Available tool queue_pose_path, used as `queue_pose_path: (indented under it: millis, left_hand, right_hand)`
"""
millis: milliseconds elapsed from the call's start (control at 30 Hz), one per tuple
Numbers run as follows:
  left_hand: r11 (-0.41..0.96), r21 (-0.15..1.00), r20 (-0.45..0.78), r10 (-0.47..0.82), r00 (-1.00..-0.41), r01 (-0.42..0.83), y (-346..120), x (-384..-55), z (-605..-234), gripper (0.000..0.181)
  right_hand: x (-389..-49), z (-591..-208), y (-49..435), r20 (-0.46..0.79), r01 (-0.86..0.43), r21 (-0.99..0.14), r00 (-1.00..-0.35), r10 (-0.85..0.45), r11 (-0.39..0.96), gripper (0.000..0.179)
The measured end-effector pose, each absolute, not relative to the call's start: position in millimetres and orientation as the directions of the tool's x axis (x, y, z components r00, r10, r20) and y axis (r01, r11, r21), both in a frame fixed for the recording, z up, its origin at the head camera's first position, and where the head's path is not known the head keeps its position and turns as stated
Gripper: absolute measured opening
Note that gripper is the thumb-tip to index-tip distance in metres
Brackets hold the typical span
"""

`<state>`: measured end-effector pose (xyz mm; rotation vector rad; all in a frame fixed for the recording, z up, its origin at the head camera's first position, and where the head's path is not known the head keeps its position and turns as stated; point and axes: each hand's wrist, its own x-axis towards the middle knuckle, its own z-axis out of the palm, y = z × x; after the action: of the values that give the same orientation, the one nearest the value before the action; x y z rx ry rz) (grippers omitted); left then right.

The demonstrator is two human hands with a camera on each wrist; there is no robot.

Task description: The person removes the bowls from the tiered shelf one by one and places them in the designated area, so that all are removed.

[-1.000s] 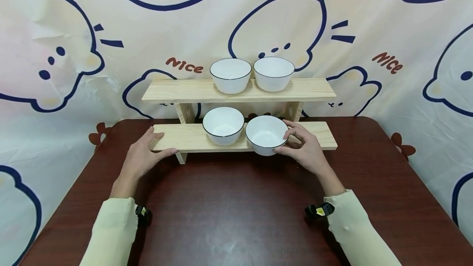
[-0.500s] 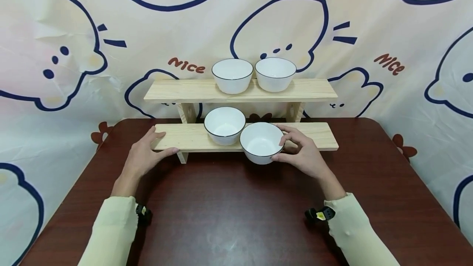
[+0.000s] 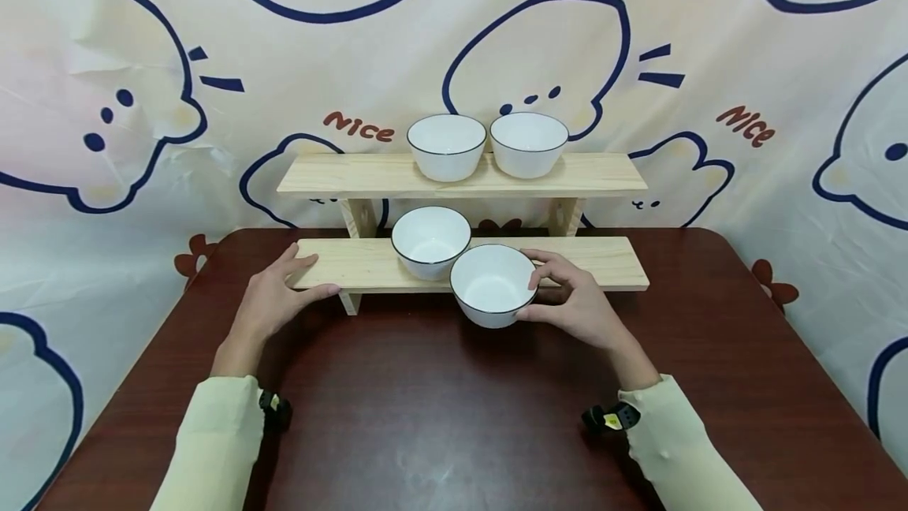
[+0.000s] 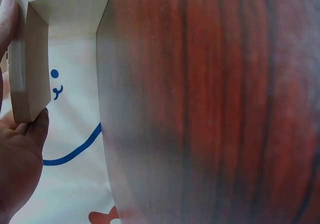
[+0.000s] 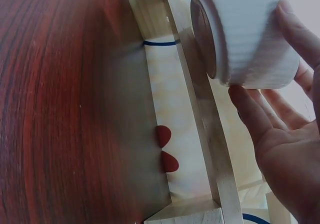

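My right hand (image 3: 571, 302) grips a white bowl (image 3: 494, 282) with a dark rim by its right side, the thumb in front and fingers behind. In the head view this bowl overlaps the front edge of the lower board. The right wrist view shows the ribbed outside of the bowl (image 5: 250, 34) and its foot, tipped toward the camera. My left hand (image 3: 271, 306) holds the left end of the wooden two-tier shelf's lower board (image 3: 347, 262), thumb along the front edge. A second white bowl (image 3: 430, 241) stands on that board, left of the gripped one.
Two more white bowls, a left one (image 3: 447, 148) and a right one (image 3: 528, 146), stand side by side on the upper board (image 3: 340, 173). The shelf stands at the back of a dark red-brown table (image 3: 397, 416). Behind it hangs a cartoon-print cloth (image 3: 298, 69).
My right hand has drawn the gripped bowl forward and a little left, from over the lower board to past its front edge. The left hand stays on the shelf end.
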<state>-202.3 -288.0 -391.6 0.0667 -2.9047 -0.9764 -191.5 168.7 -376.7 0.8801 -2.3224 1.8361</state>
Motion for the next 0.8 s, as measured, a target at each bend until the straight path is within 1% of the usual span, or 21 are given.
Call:
queue_pose_path:
  millis: [367, 633, 800]
  left_hand:
    - [0.791, 0.61, 0.035, -0.069, -0.997, -0.033, -287.1, -202.3, -390.3, 0.1]
    - [0.793, 0.609, 0.042, -0.063, -0.997, -0.024, -288.0, -202.2, -390.8, 0.099]
    - [0.791, 0.611, 0.04, -0.061, -0.997, -0.024, -287.9, -201.5, -389.9, 0.099]
  right_hand:
    - [-186.8, -377.8, 155.3, 0.365, -0.454, -0.884, -0.818, -0.444, 0.109, 0.035]
    - [-187.0, -385.3, 140.7, 0.357, -0.46, -0.883, -0.786, -0.505, 0.093, 0.035]
    - [-186.8, -387.7, 131.5, 0.353, -0.461, -0.883, -0.777, -0.521, 0.089, 0.035]
